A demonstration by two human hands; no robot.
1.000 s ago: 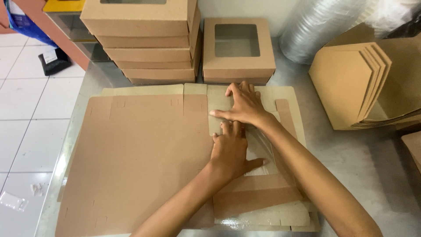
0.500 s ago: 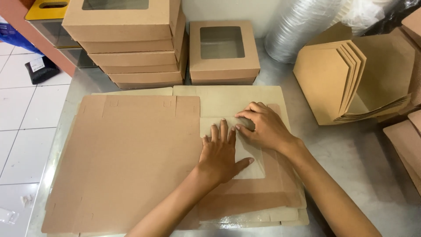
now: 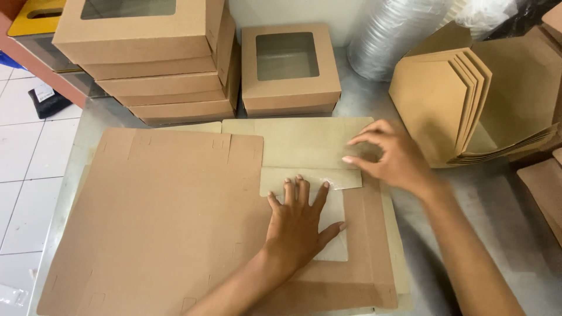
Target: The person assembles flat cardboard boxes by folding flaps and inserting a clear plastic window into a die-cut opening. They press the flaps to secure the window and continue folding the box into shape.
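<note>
The left hand (image 3: 300, 219) is lying flat, fingers spread, pressing on the clear window film (image 3: 328, 216) of an unfolded box blank (image 3: 164, 216); the palm is hiding much of the film. Just beyond its fingertips, the right hand (image 3: 391, 157) is hovering with fingers loosely curled and apart, gripping nothing, its fingertips touching the blank's folded flap (image 3: 304, 143). Farther ahead, a windowed box (image 3: 290, 70) is sitting beside a stack of boxes (image 3: 146, 64), cut off at the top edge. Right of the right hand, flat blanks (image 3: 439, 99) are leaning, partly out of frame.
</note>
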